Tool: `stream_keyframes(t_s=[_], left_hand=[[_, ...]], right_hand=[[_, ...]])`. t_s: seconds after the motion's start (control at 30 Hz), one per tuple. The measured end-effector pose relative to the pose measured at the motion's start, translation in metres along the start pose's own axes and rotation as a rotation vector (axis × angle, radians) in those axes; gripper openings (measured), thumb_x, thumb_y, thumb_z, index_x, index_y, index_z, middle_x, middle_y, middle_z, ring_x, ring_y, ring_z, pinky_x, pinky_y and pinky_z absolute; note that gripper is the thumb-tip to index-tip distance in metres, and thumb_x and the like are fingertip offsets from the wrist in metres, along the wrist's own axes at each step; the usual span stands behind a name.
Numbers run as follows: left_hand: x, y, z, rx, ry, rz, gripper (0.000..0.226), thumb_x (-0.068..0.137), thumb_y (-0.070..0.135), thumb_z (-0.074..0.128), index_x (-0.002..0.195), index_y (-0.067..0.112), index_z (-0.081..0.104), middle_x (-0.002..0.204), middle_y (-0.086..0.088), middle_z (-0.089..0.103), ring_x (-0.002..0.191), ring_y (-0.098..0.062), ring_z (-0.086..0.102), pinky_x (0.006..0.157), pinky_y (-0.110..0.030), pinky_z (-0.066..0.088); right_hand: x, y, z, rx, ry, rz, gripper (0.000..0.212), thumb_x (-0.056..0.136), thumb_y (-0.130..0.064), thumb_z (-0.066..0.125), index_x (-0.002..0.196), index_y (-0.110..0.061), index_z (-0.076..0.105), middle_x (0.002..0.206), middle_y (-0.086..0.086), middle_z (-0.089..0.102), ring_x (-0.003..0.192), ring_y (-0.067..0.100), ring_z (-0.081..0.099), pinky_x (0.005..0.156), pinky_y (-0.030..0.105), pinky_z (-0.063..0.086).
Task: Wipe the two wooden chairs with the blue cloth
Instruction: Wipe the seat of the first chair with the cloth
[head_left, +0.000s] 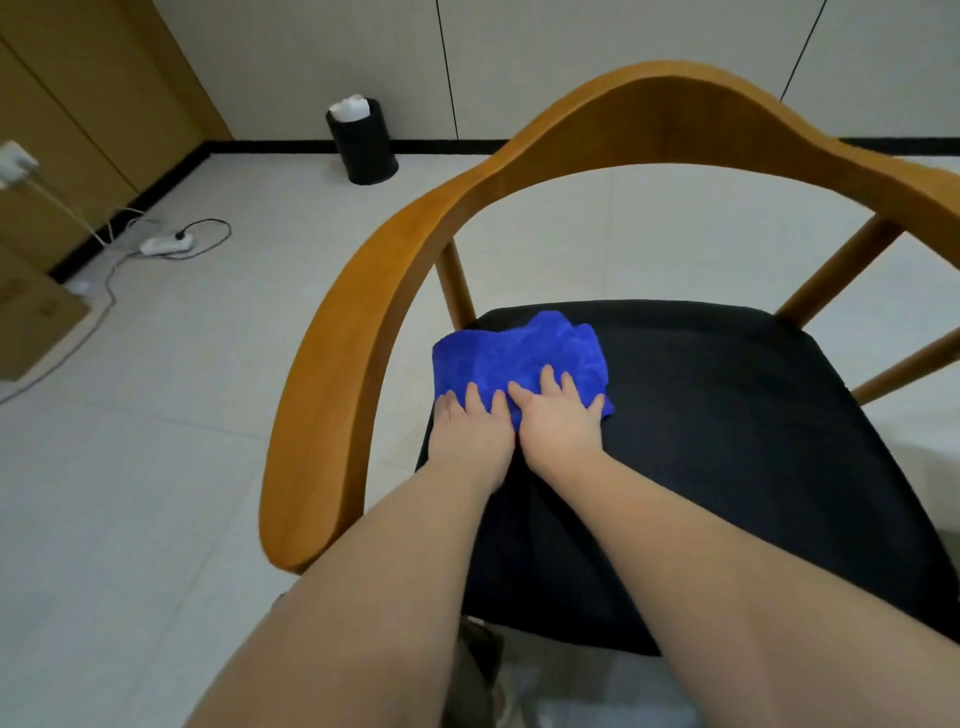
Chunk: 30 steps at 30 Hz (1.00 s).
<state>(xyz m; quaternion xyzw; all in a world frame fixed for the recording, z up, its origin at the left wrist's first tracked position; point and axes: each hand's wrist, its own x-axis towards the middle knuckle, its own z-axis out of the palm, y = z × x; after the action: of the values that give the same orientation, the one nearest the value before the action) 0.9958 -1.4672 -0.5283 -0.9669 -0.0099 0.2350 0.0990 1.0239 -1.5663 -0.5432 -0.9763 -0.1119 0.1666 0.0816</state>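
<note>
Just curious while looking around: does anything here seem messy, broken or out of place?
The wooden chair looks sound. Two small things: a power strip and its cables sprawl loose across the floor at left, and white rubbish heaps above the rim of the black bin by the wall.

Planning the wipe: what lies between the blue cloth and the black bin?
Head view: the chair's curved wooden rail crosses between blue cloth and black bin, then bare floor.

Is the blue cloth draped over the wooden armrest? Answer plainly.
No, the blue cloth lies on the black seat, with the left hand and right hand flat at its near edge.
</note>
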Motion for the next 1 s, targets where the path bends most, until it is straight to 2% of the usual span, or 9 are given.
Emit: stream_keyframes(t_s=[0.13,0.23,0.4,0.57,1.0], left_hand=[[-0.014,-0.023,0.007,-0.139,-0.223,-0.178,0.094,0.094,0.010,0.056,0.157,0.014,-0.014,0.163,-0.024,-0.004,0.149,-0.045,0.009,0.121,-0.049,0.017],[-0.018,-0.023,0.008,-0.256,-0.289,-0.253,0.100,0.091,0.005,0.057,0.156,0.016,-0.019,0.164,-0.021,-0.009,0.151,-0.041,0.005,0.120,-0.049,0.023],[-0.019,-0.012,0.005,-0.295,-0.233,-0.250,0.092,0.095,0.001,0.053,0.156,0.013,-0.014,0.163,-0.022,-0.011,0.151,-0.042,0.000,0.120,-0.049,0.023],[-0.025,0.017,0.009,-0.201,-0.100,-0.189,0.081,0.101,0.011,0.050,0.157,0.008,-0.009,0.161,-0.028,-0.010,0.149,-0.048,0.000,0.121,-0.050,0.020],[-0.036,0.183,-0.025,-0.161,-0.026,0.073,0.078,0.101,0.014,0.048,0.158,0.009,-0.005,0.161,-0.028,-0.009,0.148,-0.050,-0.002,0.121,-0.052,0.016]], right_hand=[[-0.007,-0.032,0.009,0.002,-0.049,-0.143,0.056,0.100,-0.030,0.047,0.152,-0.037,0.025,0.166,0.008,-0.002,0.152,0.032,-0.003,0.115,0.067,0.005],[-0.010,-0.041,0.011,-0.004,-0.058,-0.176,0.056,0.102,-0.034,0.045,0.153,-0.035,0.024,0.166,0.008,-0.002,0.152,0.033,-0.003,0.117,0.065,0.003],[-0.012,-0.024,0.007,-0.034,-0.076,-0.214,0.060,0.102,-0.028,0.046,0.156,-0.034,0.019,0.166,0.009,-0.002,0.152,0.032,-0.002,0.120,0.058,0.005],[-0.022,0.007,0.003,-0.031,-0.069,-0.198,0.063,0.102,-0.026,0.047,0.156,-0.033,0.017,0.166,0.009,-0.001,0.152,0.031,-0.002,0.122,0.054,0.005],[-0.087,0.171,-0.013,0.054,-0.030,0.110,0.063,0.102,-0.028,0.047,0.156,-0.038,0.015,0.166,0.006,0.000,0.153,0.027,0.000,0.123,0.050,0.010]])
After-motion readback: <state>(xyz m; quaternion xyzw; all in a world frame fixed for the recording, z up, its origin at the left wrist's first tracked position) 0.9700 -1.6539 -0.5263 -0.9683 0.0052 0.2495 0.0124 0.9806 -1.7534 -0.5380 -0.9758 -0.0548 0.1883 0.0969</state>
